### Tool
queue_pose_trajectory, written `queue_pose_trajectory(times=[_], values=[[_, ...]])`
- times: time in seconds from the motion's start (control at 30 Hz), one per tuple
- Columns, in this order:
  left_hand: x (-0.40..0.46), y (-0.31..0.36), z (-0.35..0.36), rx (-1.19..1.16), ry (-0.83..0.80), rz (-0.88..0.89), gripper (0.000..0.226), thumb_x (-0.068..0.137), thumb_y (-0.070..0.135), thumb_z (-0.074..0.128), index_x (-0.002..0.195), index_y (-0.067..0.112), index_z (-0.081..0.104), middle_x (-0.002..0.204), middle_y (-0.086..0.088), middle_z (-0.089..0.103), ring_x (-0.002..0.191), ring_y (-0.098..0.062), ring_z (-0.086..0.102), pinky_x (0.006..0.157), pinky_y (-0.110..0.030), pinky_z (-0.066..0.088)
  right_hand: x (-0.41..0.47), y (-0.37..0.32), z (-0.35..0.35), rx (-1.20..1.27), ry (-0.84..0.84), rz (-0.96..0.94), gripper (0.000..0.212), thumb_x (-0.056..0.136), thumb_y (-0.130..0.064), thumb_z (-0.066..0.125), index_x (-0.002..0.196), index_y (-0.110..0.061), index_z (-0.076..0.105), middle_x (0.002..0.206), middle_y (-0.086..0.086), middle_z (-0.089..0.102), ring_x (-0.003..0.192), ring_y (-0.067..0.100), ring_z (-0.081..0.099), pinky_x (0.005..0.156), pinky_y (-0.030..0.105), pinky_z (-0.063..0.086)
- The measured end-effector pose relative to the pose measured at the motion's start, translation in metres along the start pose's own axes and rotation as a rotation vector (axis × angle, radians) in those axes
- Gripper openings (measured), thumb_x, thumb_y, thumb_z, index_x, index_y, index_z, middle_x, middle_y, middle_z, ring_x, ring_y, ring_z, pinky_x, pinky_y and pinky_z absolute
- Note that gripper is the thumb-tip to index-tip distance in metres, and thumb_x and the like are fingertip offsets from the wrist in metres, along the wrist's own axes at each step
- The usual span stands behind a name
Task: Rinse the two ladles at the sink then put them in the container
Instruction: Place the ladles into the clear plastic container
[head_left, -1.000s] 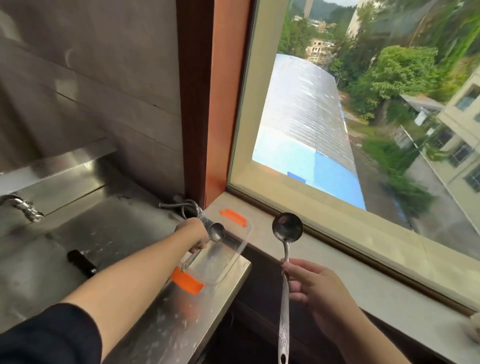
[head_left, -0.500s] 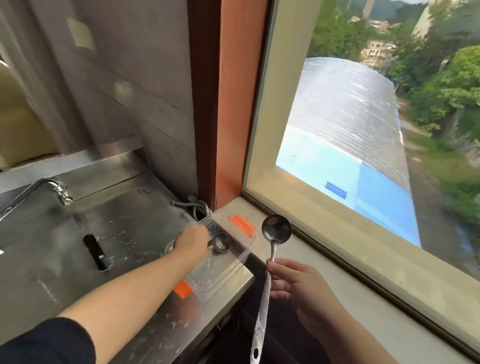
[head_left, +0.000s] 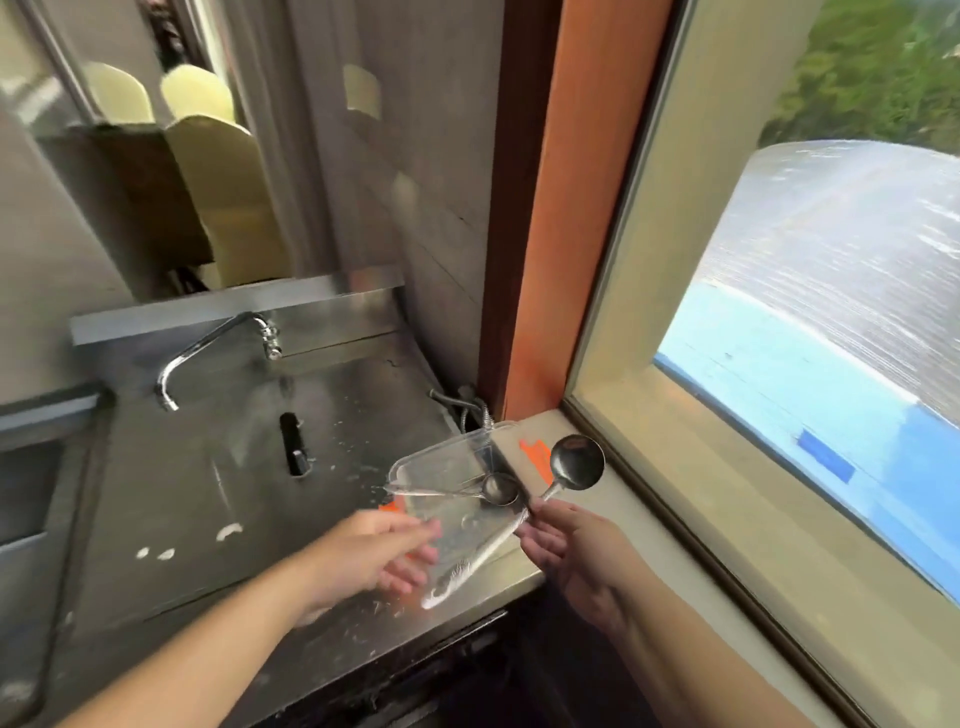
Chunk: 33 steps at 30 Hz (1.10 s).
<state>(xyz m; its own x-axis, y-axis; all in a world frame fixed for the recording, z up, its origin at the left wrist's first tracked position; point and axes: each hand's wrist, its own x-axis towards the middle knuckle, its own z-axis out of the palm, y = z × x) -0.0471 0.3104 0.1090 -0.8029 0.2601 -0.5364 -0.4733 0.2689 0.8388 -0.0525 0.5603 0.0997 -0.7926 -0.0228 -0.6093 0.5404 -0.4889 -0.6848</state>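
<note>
A clear plastic container (head_left: 441, 457) sits at the right end of the steel counter, by the window sill. A small steel ladle (head_left: 496, 489) lies across it, bowl toward the right. My left hand (head_left: 387, 551) hovers just in front of the container, fingers apart, holding nothing. My right hand (head_left: 566, 545) grips the stem of a larger steel ladle (head_left: 576, 462), whose bowl stands up over the sill just right of the container. The ladle's long handle runs down and left under my fingers, blurred.
A steel sink surface (head_left: 208, 493) with a curved tap (head_left: 208, 348) lies to the left, wet with drops. Orange tape (head_left: 535, 457) marks the sill beside the container. The window frame (head_left: 613, 322) rises right behind the sill. A dark slot (head_left: 293, 444) opens in the steel.
My left hand has let go of the small ladle, which now lies in the container, and has drawn back toward me. The large ladle stays in my right hand. My view swung left.
</note>
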Motion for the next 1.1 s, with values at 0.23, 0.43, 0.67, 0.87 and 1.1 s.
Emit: queue_pose_trajectory(times=[0.23, 0.43, 0.67, 0.87, 1.1], values=[[-0.024, -0.012, -0.005, -0.342, 0.051, 0.017, 0.026, 0.081, 0.009, 0.077, 0.102, -0.005, 0.074, 0.083, -0.014, 0.068, 0.063, -0.015, 0.063, 0.054, -0.021, 0.049, 0.03, 0.01, 0.026, 0.052, -0.032, 0.077, 0.004, 0.092, 0.005, 0.066, 0.088, 0.004, 0.068, 0.083, 0.017, 0.069, 0.066, 0.02, 0.073, 0.053, 0.025, 0.061], [-0.017, -0.01, -0.022, -0.373, -0.012, -0.006, 0.026, 0.08, -0.009, 0.074, 0.106, -0.006, 0.073, 0.079, -0.019, 0.07, 0.064, -0.017, 0.064, 0.058, -0.022, 0.056, 0.052, 0.011, 0.033, -0.076, -0.032, 0.107, 0.008, 0.096, 0.0, 0.064, 0.101, 0.006, 0.067, 0.09, 0.02, 0.064, 0.072, 0.026, 0.07, 0.054, 0.027, 0.062], [0.012, -0.011, -0.045, -0.545, 0.054, -0.077, 0.025, 0.083, -0.016, 0.067, 0.107, -0.012, 0.07, 0.079, -0.022, 0.071, 0.061, -0.016, 0.068, 0.059, -0.021, 0.06, 0.07, -0.002, 0.035, -0.98, 0.172, -0.193, 0.019, 0.09, -0.023, 0.069, 0.082, -0.006, 0.066, 0.074, 0.018, 0.068, 0.057, 0.027, 0.067, 0.051, 0.03, 0.055], [0.033, -0.021, -0.051, -0.509, 0.082, -0.112, 0.021, 0.083, -0.017, 0.067, 0.103, -0.015, 0.071, 0.075, -0.022, 0.069, 0.062, -0.018, 0.066, 0.059, -0.022, 0.062, 0.09, 0.013, 0.043, -1.848, 0.004, -0.55, 0.032, 0.098, -0.026, 0.051, 0.122, -0.023, 0.071, 0.122, 0.004, 0.071, 0.116, 0.029, 0.063, 0.092, 0.034, 0.048], [0.048, -0.034, -0.05, -0.482, 0.039, -0.165, 0.019, 0.084, -0.014, 0.068, 0.103, -0.013, 0.072, 0.078, -0.021, 0.07, 0.066, -0.02, 0.066, 0.066, -0.024, 0.061, 0.116, 0.02, 0.049, -2.392, -0.294, -0.353, 0.034, 0.101, -0.019, 0.045, 0.123, -0.008, 0.069, 0.125, 0.017, 0.068, 0.113, 0.033, 0.065, 0.086, 0.032, 0.049]])
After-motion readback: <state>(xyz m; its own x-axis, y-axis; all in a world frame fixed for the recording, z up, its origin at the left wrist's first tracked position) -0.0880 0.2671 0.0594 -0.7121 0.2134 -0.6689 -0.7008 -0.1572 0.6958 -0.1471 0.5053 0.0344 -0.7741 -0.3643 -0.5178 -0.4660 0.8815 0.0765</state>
